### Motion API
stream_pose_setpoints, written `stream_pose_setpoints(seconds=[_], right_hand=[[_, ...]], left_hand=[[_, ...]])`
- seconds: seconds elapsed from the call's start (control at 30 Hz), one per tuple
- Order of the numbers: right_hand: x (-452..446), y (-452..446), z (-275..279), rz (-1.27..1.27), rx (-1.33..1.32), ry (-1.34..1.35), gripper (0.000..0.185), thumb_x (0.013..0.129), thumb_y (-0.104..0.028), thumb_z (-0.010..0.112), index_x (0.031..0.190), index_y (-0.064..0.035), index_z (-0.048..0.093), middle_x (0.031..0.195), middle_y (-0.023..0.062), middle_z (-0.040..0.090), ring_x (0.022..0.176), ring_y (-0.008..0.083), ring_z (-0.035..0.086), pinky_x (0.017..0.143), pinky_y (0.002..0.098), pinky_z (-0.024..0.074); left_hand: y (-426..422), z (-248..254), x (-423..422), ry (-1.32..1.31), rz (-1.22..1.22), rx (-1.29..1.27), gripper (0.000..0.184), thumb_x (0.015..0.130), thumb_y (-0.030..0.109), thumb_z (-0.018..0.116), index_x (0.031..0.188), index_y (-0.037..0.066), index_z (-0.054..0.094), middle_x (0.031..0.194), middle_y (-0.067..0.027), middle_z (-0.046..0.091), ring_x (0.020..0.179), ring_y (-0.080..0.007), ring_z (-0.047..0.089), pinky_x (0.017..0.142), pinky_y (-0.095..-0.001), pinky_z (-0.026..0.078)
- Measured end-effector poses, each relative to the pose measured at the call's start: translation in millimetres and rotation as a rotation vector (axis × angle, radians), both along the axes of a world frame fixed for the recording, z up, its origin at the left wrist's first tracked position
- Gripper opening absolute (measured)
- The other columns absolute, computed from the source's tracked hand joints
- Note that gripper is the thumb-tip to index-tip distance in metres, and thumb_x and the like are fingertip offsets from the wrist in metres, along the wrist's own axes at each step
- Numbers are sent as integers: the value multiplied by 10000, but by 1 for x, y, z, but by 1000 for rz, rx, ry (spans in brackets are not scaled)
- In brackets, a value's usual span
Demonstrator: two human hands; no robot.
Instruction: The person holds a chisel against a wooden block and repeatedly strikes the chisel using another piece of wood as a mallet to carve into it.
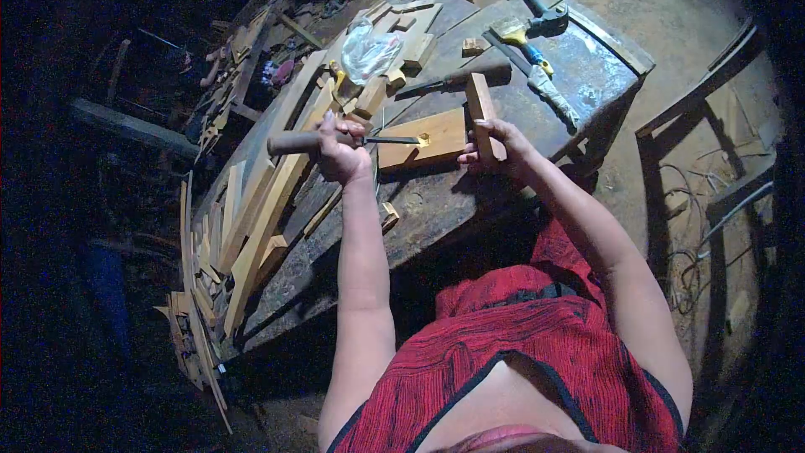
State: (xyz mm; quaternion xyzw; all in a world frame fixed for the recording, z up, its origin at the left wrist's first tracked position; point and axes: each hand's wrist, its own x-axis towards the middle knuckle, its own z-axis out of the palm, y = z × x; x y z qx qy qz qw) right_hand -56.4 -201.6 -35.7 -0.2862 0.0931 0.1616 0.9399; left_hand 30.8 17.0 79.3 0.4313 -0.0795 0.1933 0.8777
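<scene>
Fingers of the left hand [342, 151]: clamped round the chisel [390, 140], blade pointing to three o'clock.
Notched board [402, 149]: lying on the bench [419, 197], and there's the blade tip, right at its notch!
Right hand [507, 138]: at the board's three o'clock, fingers clasping an upright wood piece [480, 105]; can't tell if it's joined on.
Blade work: wants a braced board, right fingers clear of that line.
Farther out: plastic bag [369, 52] at eleven, hammer [547, 20] at one.

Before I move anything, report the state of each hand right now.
Left hand: closed, holding a chisel, its blade over the wooden block.
Right hand: closed, holding a wood strip at the block's end.
</scene>
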Motion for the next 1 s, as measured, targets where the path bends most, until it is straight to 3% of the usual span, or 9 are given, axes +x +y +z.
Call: stream_pose_setpoints(seconds=[0.27,0.57,0.73,0.8,0.87,0.9,0.97,1.0], right_hand=[[2,-1,-3,-1,-27,8,377,816,-302,579,1055,-52,430,869,162,606,788,334,637,663,410,551],[1,3,2,-16,-67,-15,324,803,-294,597,974,-37,499,826,129,600,720,304,630,636,383,542],[-8,10,18,-67,-212,-51,347,796,-301,610,979,-23,510,807,95,588,665,235,611,651,359,537],[1,8,5,-87,-225,-146,340,777,-267,631,982,-23,510,764,66,566,616,193,579,591,326,518],[19,1,-26,-269,-804,-263,306,754,-215,650,951,-32,505,692,35,533,529,154,534,456,286,454],[9,-1,-3,-207,-734,-130,292,726,-187,674,902,-35,498,633,10,495,458,124,488,373,265,370],[-12,-17,69,-175,-874,-204,450,624,-303,744,886,24,581,715,71,594,656,176,563,622,295,450],[-7,-23,87,-358,-991,-435,440,632,-275,731,914,16,558,711,72,577,600,156,553,549,292,444]], left_hand=[[-24,-9,6,-40,-125,142,256,727,84,630,850,92,405,574,-21,436,472,-133,474,457,-277,431],[-31,-12,15,-54,-270,188,232,732,120,642,829,70,436,536,-27,444,435,-130,469,437,-252,420],[-41,-4,20,-67,-320,260,210,723,129,656,787,63,466,538,-18,460,424,-119,481,428,-235,412],[-47,1,15,-64,-366,363,218,718,131,664,791,67,469,534,-7,452,424,-114,479,427,-233,411],[-56,8,4,-86,-333,396,223,721,146,666,792,80,466,604,8,465,449,-101,482,427,-229,401],[-54,4,8,-98,-358,441,226,736,133,648,834,91,449,597,3,453,463,-104,477,442,-231,401],[-55,2,7,35,-426,505,222,746,136,636,867,106,452,602,5,456,481,-101,473,456,-219,387],[-57,-7,15,-101,-356,556,212,742,162,645,855,99,477,614,8,469,485,-88,472,454,-214,376]])
